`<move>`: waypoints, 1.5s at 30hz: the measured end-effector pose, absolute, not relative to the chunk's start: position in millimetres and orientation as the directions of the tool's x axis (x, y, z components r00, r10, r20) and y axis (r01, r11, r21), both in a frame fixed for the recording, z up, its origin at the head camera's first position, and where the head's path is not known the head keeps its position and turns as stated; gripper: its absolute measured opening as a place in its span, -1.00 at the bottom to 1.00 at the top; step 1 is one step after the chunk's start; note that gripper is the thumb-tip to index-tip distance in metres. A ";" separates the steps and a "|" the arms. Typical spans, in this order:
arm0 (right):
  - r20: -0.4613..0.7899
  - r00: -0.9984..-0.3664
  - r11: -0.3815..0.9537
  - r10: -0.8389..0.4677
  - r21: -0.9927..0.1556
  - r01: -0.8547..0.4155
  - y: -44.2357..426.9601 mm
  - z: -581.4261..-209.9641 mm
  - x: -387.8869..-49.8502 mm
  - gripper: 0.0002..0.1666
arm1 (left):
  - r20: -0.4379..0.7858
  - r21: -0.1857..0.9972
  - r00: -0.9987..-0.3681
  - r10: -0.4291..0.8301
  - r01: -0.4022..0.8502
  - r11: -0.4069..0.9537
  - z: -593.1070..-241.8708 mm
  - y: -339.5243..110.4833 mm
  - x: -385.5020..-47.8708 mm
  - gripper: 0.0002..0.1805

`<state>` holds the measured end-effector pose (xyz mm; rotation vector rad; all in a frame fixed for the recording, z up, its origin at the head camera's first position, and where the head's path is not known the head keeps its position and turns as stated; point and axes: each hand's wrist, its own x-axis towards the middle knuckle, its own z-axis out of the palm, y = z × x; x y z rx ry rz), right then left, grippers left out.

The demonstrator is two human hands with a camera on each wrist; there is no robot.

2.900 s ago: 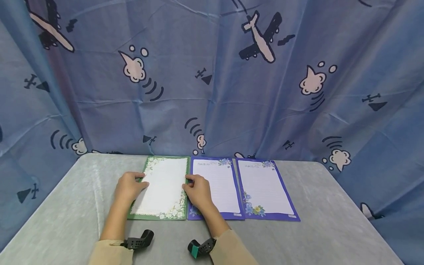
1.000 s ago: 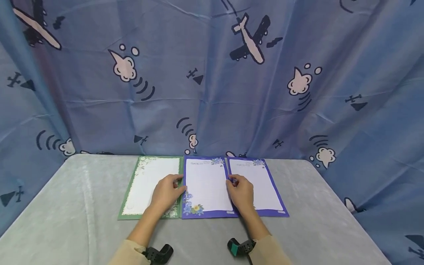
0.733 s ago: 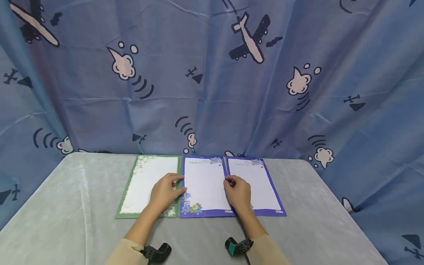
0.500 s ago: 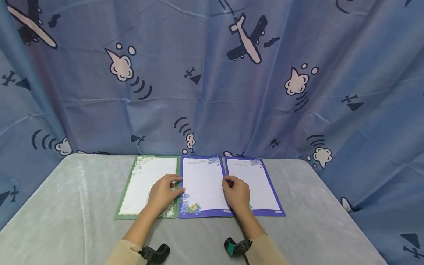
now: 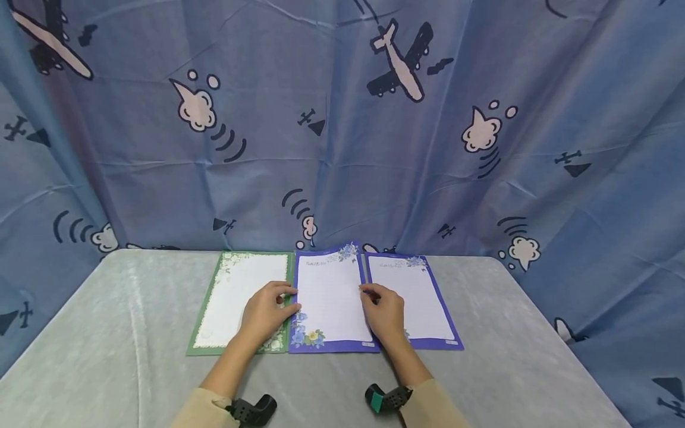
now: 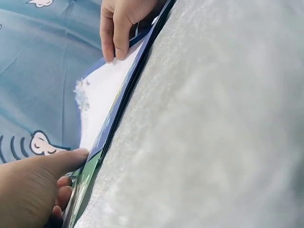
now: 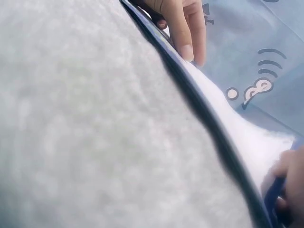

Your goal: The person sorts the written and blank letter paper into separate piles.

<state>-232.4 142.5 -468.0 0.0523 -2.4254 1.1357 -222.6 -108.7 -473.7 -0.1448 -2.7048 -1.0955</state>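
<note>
Middle purple sheet: between both hands, pinched at its two sides; top edge bowed up, upper right corner raised; blue flowers in that corner, blue and yellow ones lower left.
Left hand: thumb and fingers pinching the sheet's left edge, thumb on top.
Right hand: thumb and fingers pinching the right edge; purple border between them in the right wrist view.
Green sheet: just left of the middle one, flat, partly under the left hand.
Right purple sheet: just right, flat, partly covered by the right hand.
Wrists: black devices, beige sleeves.
Table: grey, under all three sheets.
Curtain: blue, behind table, printed planes and clouds.
</note>
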 end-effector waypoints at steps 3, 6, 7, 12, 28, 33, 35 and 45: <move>0.421 -0.893 0.650 0.160 -0.725 -0.226 143.8 -466.7 -232.1 -0.83 | 0.236 0.676 -0.972 0.009 0.171 0.717 -474.0 -107.9 -223.0 -0.65; 0.427 -0.888 0.630 0.169 -0.740 -0.236 144.6 -464.5 -232.1 -0.83 | 0.237 0.680 -0.971 0.007 0.171 0.712 -474.2 -107.8 -222.5 -0.65; 0.426 -0.888 0.620 0.173 -0.747 -0.238 144.7 -463.5 -232.0 -0.83 | 0.234 0.686 -0.972 0.003 0.167 0.708 -473.9 -107.9 -221.9 -0.65; 0.380 -0.908 0.555 0.177 -0.800 -0.227 145.4 -458.2 -233.1 -0.82 | 0.213 0.713 -0.977 -0.014 0.146 0.686 -471.2 -109.3 -218.8 -0.64; 0.158 -0.965 0.297 0.208 -0.950 -0.092 149.7 -445.4 -232.6 -0.79 | 0.231 0.805 -0.971 -0.064 0.154 0.573 -462.3 -107.9 -218.5 -0.74; 0.115 -0.977 0.286 0.182 -0.956 -0.060 153.0 -442.4 -232.3 -0.77 | 0.241 0.853 -0.970 -0.042 0.191 0.486 -460.0 -107.3 -218.9 -0.77; 0.090 -0.982 0.295 0.163 -0.955 -0.039 155.4 -440.3 -231.7 -0.75 | 0.242 0.867 -0.970 -0.028 0.204 0.454 -458.1 -107.5 -219.0 -0.77; 0.032 -0.998 0.322 0.057 -0.947 -0.012 172.2 -424.2 -230.3 -0.69 | 0.245 0.884 -0.969 -0.024 0.213 0.417 -440.0 -103.8 -216.1 -0.79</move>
